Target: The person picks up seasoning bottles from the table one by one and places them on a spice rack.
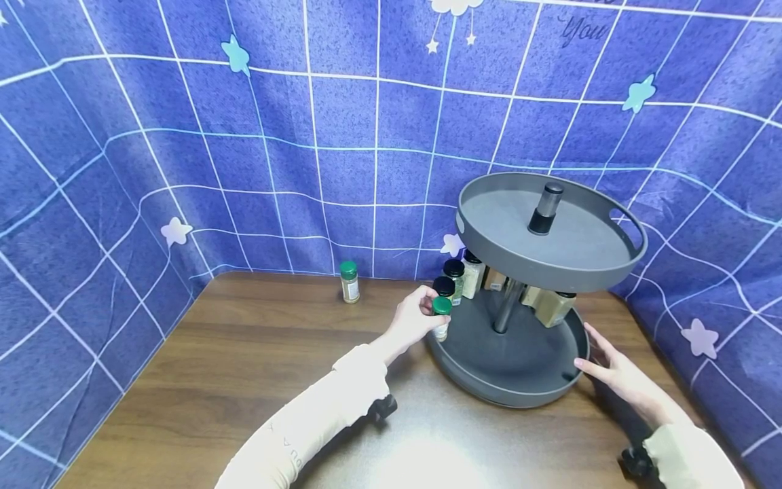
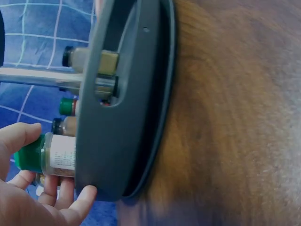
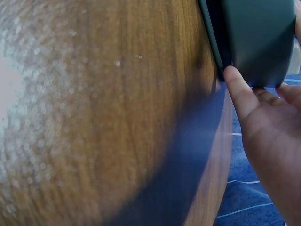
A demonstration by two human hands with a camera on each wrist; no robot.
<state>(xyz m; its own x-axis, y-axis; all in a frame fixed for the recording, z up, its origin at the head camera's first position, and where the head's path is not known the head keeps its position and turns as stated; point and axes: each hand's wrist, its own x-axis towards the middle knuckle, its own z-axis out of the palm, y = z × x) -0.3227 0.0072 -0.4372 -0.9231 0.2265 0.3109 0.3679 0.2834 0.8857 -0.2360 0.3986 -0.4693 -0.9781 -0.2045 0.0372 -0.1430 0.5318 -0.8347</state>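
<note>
Between thumb and fingers, my left hand (image 1: 413, 318) pinches a spice jar (image 2: 62, 153) by its green cap. The jar is upright at the left rim of the lower tier of a grey two-tier turntable (image 1: 489, 387); in the left wrist view the tier's wall hides its base. My right hand (image 1: 632, 382) touches the lower tier's right side, fingers fairly straight along the outside and thumb at the rim. In the right wrist view its fingers (image 3: 242, 92) lie against the outer wall (image 3: 261, 42). Several other spice jars, among them a black-capped one (image 1: 453, 278), stand on the lower tier.
Another green-capped jar (image 1: 349, 283) stands on the wooden table (image 1: 244, 339), left of the turntable. The upper tray (image 1: 501, 224) overhangs the lower tier, with a central post (image 1: 507, 312) between them. A blue patterned cloth (image 1: 342, 170) hangs behind and at both sides.
</note>
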